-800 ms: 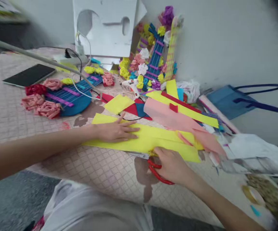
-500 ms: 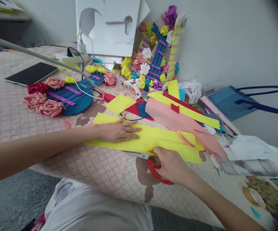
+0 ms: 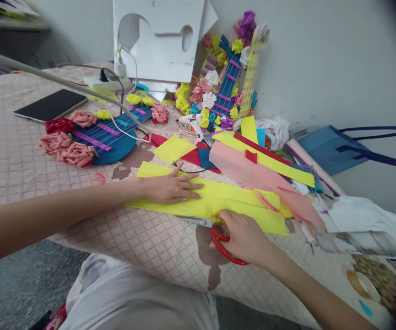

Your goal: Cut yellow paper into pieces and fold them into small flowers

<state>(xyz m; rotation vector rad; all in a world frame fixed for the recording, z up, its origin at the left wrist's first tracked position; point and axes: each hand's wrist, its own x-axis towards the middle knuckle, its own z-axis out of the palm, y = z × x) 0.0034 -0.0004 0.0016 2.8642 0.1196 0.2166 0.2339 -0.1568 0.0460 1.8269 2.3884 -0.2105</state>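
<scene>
My left hand (image 3: 170,187) lies flat with fingers spread on a long piece of yellow crepe paper (image 3: 206,201). In my right hand (image 3: 246,236) is a pair of red-handled scissors (image 3: 223,245), its blades pointing left along the paper's near edge. The thumb and index finger of that hand rest at the paper's edge, by a small crumpled yellow bit (image 3: 216,219). Pink paper (image 3: 242,165) lies just beyond the yellow piece, and a loose yellow square (image 3: 173,149) is past my left hand.
A blue guitar-shaped craft (image 3: 117,149) with paper roses lies at the left, near a tablet (image 3: 51,105). A white glue gun (image 3: 192,123) stands behind the papers. More decorated guitars (image 3: 230,78) lean on the wall. A tape roll (image 3: 362,285) is at the right front.
The whole view has shifted slightly to the right. Both hands, the scissors and the yellow paper keep nearly the same places relative to one another.
</scene>
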